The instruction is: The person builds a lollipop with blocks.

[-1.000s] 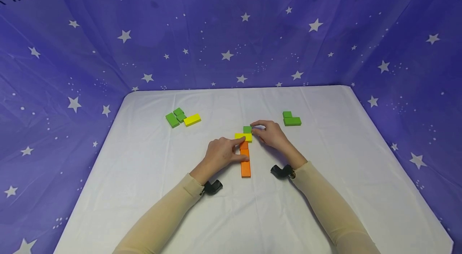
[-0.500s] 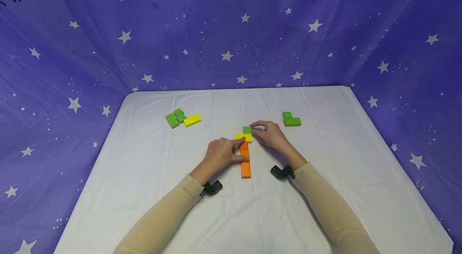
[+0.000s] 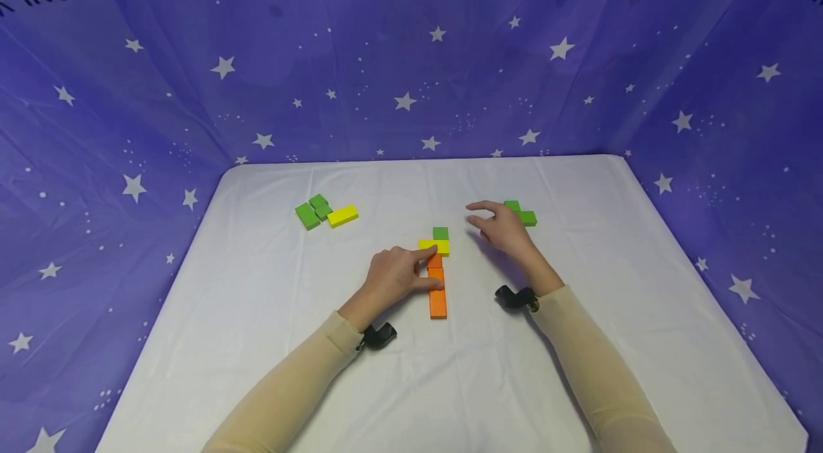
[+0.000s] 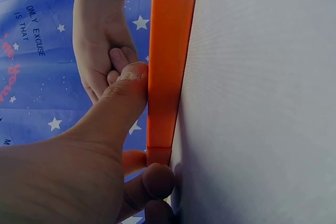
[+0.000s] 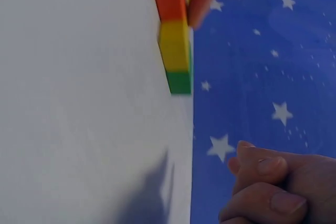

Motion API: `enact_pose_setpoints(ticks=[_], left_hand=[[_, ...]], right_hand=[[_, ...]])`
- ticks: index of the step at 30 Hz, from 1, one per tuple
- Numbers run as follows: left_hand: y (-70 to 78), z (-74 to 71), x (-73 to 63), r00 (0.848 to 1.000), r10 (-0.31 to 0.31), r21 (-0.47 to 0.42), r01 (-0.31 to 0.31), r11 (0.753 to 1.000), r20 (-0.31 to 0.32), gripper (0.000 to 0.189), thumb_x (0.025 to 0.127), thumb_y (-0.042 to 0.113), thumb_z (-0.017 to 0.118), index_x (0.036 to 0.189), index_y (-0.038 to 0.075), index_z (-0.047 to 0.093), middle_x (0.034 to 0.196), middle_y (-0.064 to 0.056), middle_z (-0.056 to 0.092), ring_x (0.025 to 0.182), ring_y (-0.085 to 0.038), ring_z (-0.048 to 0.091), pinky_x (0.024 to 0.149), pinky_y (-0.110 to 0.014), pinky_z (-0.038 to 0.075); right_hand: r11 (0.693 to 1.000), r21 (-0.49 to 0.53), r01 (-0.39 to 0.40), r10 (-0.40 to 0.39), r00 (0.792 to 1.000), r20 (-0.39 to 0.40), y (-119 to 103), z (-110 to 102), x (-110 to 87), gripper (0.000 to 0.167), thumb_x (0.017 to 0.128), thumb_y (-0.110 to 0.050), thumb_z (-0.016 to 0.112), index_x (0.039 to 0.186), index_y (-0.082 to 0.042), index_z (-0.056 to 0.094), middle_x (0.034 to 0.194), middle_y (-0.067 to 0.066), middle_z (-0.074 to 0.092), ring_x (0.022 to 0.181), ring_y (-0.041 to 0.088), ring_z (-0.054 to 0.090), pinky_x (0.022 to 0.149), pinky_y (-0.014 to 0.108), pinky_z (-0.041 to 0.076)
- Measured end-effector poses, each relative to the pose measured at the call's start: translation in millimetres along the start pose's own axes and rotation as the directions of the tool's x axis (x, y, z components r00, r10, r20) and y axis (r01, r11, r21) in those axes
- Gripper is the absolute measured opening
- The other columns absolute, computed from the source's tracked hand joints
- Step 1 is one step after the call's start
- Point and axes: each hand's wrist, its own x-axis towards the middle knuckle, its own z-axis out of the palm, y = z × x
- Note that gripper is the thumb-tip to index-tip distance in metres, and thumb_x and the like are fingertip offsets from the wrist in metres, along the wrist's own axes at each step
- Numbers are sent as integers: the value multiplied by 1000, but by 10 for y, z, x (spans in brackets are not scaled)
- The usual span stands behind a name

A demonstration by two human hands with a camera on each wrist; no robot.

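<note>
A row of flat blocks lies on the white table, running away from the person: a long orange block [image 3: 438, 304], a smaller orange block [image 3: 435, 261], a crosswise yellow block [image 3: 424, 244] and a small green block [image 3: 440, 233] at the far end. My left hand [image 3: 395, 273] rests on this row, the thumb on the long orange block and the index finger over the yellow one. Its other fingers [image 4: 158, 181] lie at the row's side. My right hand [image 3: 504, 230] hovers right of the row, thumb and index finger apart, nothing between them. It partly covers the right-hand green blocks [image 3: 527, 218].
At the back left, several green blocks [image 3: 307, 216] lie beside a yellow block [image 3: 343, 216]. The white table [image 3: 283, 339] has a purple starred cloth [image 3: 360, 67] hanging behind it and at both sides. Black wrist cameras [image 3: 379, 336] sit at both sleeves.
My right hand has left the small green block at the row's end and moved right, toward the green blocks there. The left hand has stayed in place on the row.
</note>
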Motion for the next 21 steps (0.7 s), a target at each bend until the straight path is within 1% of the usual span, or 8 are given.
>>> enact_pose_setpoints(ticks=[5,9,15,21], left_hand=[[-8,5,-4,1000,5,-2,-5,1000,-6,76,80,66,84,145,28,68,58,10,36,52,-10,31,52,-27,22],[-10,10,-2,1000,5,3,-5,1000,-6,77,80,66,84,145,29,68,58,10,35,52,-9,30,52,-27,22],[-1,-3,0,1000,4,14,-4,1000,5,79,80,67,83,146,29,66,58,10,36,52,-9,30,53,-26,22],[-4,2,4,1000,-1,18,1,1000,5,79,79,68,84,146,30,66,58,10,36,52,-9,30,52,-26,21]], right_hand=[[999,22,31,-29,996,-80,80,-216,26,41,104,-31,68,140,-13,69,51,-2,53,42,11,40,47,28,37],[998,56,28,-20,992,-127,150,-360,38,43,103,-29,69,142,-11,68,51,-3,54,41,9,39,47,27,37],[997,82,4,7,991,-134,246,-480,78,44,103,-30,70,143,-11,67,49,-7,51,41,9,37,47,27,35],[995,97,-37,51,989,-142,359,-547,135,44,102,-28,70,143,-11,67,52,-8,55,42,6,42,47,25,39]])
